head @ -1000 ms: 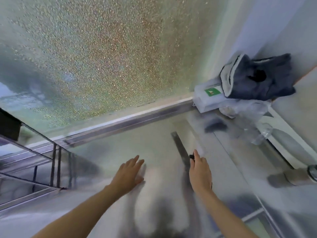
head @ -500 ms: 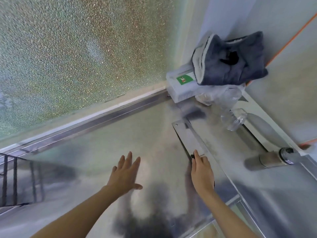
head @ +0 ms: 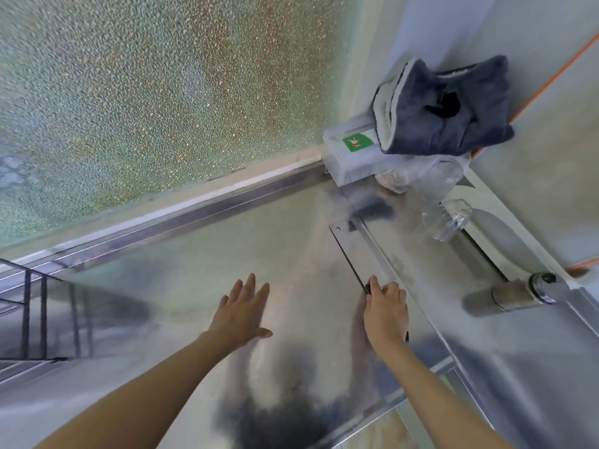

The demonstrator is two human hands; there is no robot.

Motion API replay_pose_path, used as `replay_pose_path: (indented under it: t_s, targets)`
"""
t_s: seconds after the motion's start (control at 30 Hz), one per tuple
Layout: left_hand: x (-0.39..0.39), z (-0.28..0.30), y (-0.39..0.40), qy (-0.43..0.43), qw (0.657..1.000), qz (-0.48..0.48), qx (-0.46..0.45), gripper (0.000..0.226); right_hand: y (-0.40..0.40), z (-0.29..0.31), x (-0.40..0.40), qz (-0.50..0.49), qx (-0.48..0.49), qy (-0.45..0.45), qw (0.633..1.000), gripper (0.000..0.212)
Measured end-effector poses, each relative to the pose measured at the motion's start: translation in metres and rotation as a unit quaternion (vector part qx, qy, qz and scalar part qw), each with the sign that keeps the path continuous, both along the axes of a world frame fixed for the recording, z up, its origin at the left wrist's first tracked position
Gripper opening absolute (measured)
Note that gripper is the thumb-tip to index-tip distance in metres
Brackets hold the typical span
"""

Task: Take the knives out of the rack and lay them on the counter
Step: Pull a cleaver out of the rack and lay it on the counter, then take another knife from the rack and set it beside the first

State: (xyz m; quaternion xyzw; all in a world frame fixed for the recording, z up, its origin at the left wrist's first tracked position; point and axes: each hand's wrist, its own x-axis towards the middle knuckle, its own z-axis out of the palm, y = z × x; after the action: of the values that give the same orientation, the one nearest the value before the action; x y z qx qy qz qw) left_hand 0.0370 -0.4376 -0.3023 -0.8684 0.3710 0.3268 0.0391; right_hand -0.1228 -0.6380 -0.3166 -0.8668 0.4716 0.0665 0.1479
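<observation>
On the steel counter (head: 201,264) we are laying down the cleaver (head: 359,251) (blade flat, beside the sink edge). Our right hand (head: 385,314) covers its handle, fingers curled around it; our left hand (head: 241,314) hovers, fingers spread. Next: release, return to the rack (head: 35,306).

A home kitchen: a brushed stainless-steel desk (head: 201,254) under a pebbled frosted-glass window (head: 162,92), a black wire dish rack (head: 35,306) left of the hand.
</observation>
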Motion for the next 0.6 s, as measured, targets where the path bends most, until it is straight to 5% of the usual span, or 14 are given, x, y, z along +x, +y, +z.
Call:
replay_pose_path:
  t_s: [0.37, 0.6]
  targets:
    - [0.038, 0.093, 0.086, -0.06, 0.991, 0.08, -0.089, 0.064, 0.083, 0.089, 0.089, 0.196, 0.043, -0.134, 0.971, 0.04]
    - [0.07, 0.208, 0.256, -0.211, 0.949, 0.17, -0.158, 0.059, 0.223, 0.218, 0.189, 0.369, 0.021, -0.3, 0.879, 0.032]
